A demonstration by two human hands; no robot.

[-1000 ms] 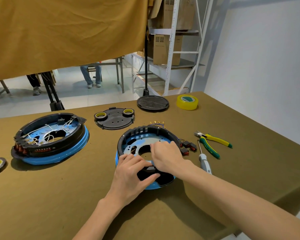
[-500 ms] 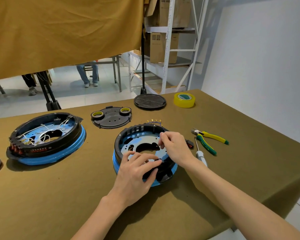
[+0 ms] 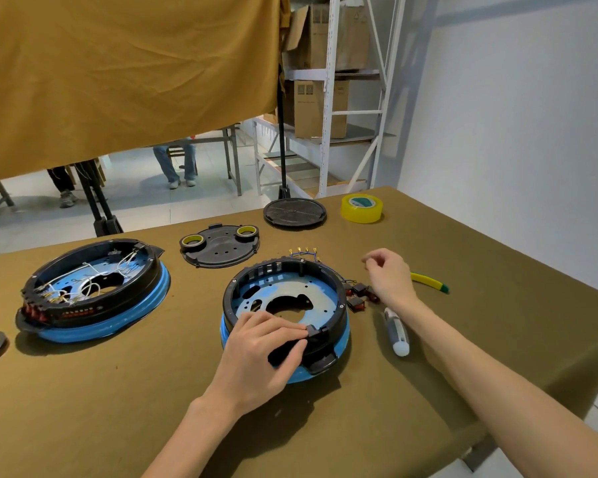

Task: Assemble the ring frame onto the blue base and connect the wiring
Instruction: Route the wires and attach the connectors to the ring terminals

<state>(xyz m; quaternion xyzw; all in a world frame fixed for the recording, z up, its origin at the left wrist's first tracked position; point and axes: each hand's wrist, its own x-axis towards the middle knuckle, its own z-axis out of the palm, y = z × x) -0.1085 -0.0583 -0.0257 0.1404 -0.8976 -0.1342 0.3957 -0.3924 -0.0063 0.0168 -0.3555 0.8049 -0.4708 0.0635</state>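
Blue plastic shows under the black ring frame (image 3: 287, 270), which sits on the blue base (image 3: 328, 367) in the middle of the olive-covered worktop (image 3: 83, 408), directly ahead of the person. The left hand (image 3: 259, 353) lies on the near rim of the ring, fingers curled over the edge and thumb against the outer wall, gripping frame and base together beside a black tab at the front.

The right hand (image 3: 390, 277) is raised off to the right of the ring, clear of it, fingers loosely curled; whether it pinches anything small I cannot tell. Just below and left of it lie the small red-and-black switches (image 3: 359, 294), joined by thin wires (image 3: 304, 251) that run round the far rim and end in brass terminals.

So the wiring lies on the right and far side of the ring, nearer the right hand, while the left is placed to steady the part. The likely next move is the right hand dropping to the switches.

A screwdriver (image 3: 396, 334) lies near the right forearm, a yellow plier handle (image 3: 428, 281) beyond the hand. A second, already wired unit (image 3: 94, 294) sits well to the left.
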